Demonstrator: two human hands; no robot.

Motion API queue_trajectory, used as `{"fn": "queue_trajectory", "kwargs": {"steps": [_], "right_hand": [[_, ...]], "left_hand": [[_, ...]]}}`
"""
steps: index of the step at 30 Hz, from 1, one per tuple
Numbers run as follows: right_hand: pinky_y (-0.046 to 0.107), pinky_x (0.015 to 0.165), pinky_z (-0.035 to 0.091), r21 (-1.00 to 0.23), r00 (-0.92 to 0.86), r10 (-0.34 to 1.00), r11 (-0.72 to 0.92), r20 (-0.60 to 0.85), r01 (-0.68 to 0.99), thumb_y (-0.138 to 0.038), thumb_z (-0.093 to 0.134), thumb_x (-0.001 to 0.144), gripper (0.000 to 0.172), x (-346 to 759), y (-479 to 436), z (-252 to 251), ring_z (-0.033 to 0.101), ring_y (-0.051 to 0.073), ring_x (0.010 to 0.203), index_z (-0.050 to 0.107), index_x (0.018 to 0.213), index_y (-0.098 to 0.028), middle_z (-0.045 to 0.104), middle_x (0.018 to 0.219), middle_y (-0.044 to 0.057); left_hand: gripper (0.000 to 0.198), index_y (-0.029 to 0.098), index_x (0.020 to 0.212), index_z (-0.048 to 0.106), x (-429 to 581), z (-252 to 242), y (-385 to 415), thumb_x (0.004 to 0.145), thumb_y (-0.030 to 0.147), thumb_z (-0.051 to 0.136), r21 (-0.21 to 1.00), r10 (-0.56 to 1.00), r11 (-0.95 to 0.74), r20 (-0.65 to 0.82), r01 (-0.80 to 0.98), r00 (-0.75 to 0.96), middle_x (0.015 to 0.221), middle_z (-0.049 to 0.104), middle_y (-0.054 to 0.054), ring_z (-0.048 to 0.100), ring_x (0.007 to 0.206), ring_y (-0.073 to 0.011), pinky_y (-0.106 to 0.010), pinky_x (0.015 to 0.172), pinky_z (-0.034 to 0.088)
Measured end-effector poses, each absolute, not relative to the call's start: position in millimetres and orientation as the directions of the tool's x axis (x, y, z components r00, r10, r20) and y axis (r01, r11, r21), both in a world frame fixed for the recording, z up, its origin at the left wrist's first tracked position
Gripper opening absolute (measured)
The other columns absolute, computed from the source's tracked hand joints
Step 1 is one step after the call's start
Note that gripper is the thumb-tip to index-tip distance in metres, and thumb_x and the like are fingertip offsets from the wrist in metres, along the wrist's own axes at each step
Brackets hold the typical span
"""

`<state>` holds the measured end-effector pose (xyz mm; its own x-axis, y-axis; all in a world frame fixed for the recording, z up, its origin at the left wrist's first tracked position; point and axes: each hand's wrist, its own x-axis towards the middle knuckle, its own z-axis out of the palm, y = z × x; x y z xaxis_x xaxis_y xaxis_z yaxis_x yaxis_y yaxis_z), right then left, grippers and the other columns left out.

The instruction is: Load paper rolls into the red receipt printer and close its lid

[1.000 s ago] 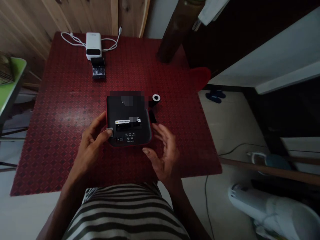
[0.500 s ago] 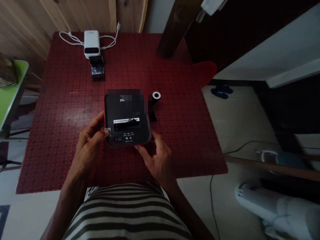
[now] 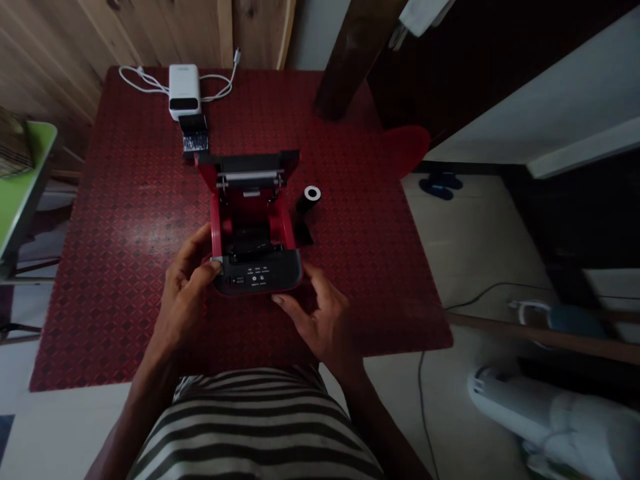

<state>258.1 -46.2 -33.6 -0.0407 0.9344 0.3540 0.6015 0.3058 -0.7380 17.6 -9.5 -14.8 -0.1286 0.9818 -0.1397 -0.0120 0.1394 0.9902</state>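
A small red and black printer point(image 3: 257, 270) sits on the red patterned table with its lid point(image 3: 250, 163) raised. Inside the lid a pale roller shows, above a dark, red-walled roll compartment. My left hand point(image 3: 183, 287) grips the printer's left side, thumb on a grey button at the front corner. Around the front right corner is my right hand point(image 3: 320, 313), fingers at the side and thumb at the front edge; exact contact is hard to see. Just right of the printer lies a black roll point(image 3: 303, 202) with a white core, its loose end beside it.
A white power bank-like device point(image 3: 184, 87) with a white cable point(image 3: 220, 95) stands at the back left, a folded black strip point(image 3: 194, 133) before it. A dark wooden post point(image 3: 345, 60) rises at the table's back. A red chair seat point(image 3: 407, 150) adjoins the right edge.
The printer's lid has swung up and back, exposing the red compartment and roller. My left thumb stays on the corner button. My right thumb has shifted slightly right along the front edge.
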Motion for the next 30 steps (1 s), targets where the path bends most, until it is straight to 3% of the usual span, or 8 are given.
{"fn": "queue_trajectory", "kwargs": {"steps": [2,5,9,12,16,20,26,30], "right_hand": [[0.044,0.094,0.074,-0.720,-0.057,0.922,0.336,0.383,0.607,-0.057,0.067,0.116,0.045,268.0,-40.8,-20.7,0.088,0.029,0.109,0.073,0.145,-0.024,0.089,0.124,0.012],[0.044,0.102,0.071,-0.650,-0.062,0.882,0.390,0.466,0.652,-0.037,0.064,0.119,0.026,274.8,-20.5,5.0,0.087,0.027,0.115,0.078,0.138,-0.025,0.090,0.126,0.010],[0.042,0.107,0.067,-0.492,-0.357,0.809,0.574,0.467,0.655,-0.014,0.063,0.116,0.025,257.1,28.1,33.7,0.085,0.024,0.113,0.083,0.125,-0.025,0.091,0.123,0.006],[0.042,0.108,0.062,-0.386,-0.582,0.781,0.621,0.227,0.682,-0.009,0.064,0.114,0.024,231.1,63.6,46.8,0.082,0.026,0.116,0.084,0.119,-0.020,0.089,0.123,0.010],[0.037,0.092,0.059,-0.221,-0.630,0.759,0.594,-0.165,0.774,-0.008,0.065,0.112,0.021,202.7,87.8,56.4,0.082,0.027,0.108,0.084,0.118,-0.016,0.087,0.118,0.014],[0.038,0.091,0.057,-0.166,-0.632,0.729,0.611,-0.262,0.774,-0.003,0.059,0.112,0.030,193.2,96.3,60.4,0.082,0.029,0.110,0.083,0.125,-0.014,0.086,0.122,0.017],[0.041,0.098,0.061,-0.207,-0.631,0.754,0.598,-0.182,0.775,-0.010,0.073,0.108,0.019,199.8,88.4,70.4,0.081,0.031,0.113,0.082,0.125,-0.012,0.085,0.125,0.018],[0.043,0.100,0.063,-0.304,-0.576,0.799,0.599,0.172,0.740,-0.013,0.071,0.108,0.013,226.4,58.8,73.2,0.080,0.029,0.110,0.082,0.114,-0.019,0.086,0.113,0.012]], "left_hand": [[0.057,0.038,0.155,0.076,16.8,-19.5,-10.5,0.098,0.040,0.079,0.992,0.986,0.120,-0.123,-0.035,-0.115,0.161,0.075,-0.004,0.065,0.155,-0.0401,-0.064,0.133,0.050],[0.059,0.036,0.156,0.074,17.3,-25.2,-12.3,0.099,0.050,0.082,0.995,0.989,0.086,-0.091,-0.049,-0.113,0.163,0.073,-0.006,0.065,0.154,-0.0404,-0.062,0.129,0.054],[0.060,0.031,0.161,0.071,22.6,-31.2,-17.5,0.108,0.059,0.072,0.996,0.991,-0.081,0.084,0.031,-0.107,0.160,0.074,-0.010,0.072,0.144,-0.0376,-0.053,0.118,0.060],[0.059,0.031,0.169,0.063,25.2,-37.4,-22.0,0.117,0.059,0.058,0.970,0.975,-0.193,0.207,0.145,-0.084,0.165,0.069,-0.011,0.069,0.146,-0.0352,-0.052,0.119,0.058],[0.061,0.031,0.173,0.058,23.7,-44.8,-24.0,0.119,0.058,0.053,0.955,0.971,-0.207,0.226,0.212,-0.074,0.167,0.064,-0.013,0.061,0.153,-0.0366,-0.057,0.127,0.049],[0.061,0.031,0.173,0.058,21.5,-46.6,-23.0,0.119,0.059,0.053,0.952,0.970,-0.214,0.233,0.217,-0.064,0.167,0.064,-0.013,0.060,0.153,-0.0371,-0.059,0.126,0.049],[0.059,0.031,0.173,0.057,21.2,-46.0,-22.5,0.119,0.056,0.054,0.953,0.971,-0.214,0.232,0.215,-0.058,0.166,0.064,-0.013,0.061,0.152,-0.0364,-0.058,0.126,0.050],[0.058,0.031,0.172,0.058,21.6,-44.9,-22.4,0.119,0.056,0.053,0.948,0.968,-0.222,0.241,0.229,-0.062,0.164,0.065,-0.013,0.064,0.148,-0.0359,-0.055,0.121,0.054]]}}
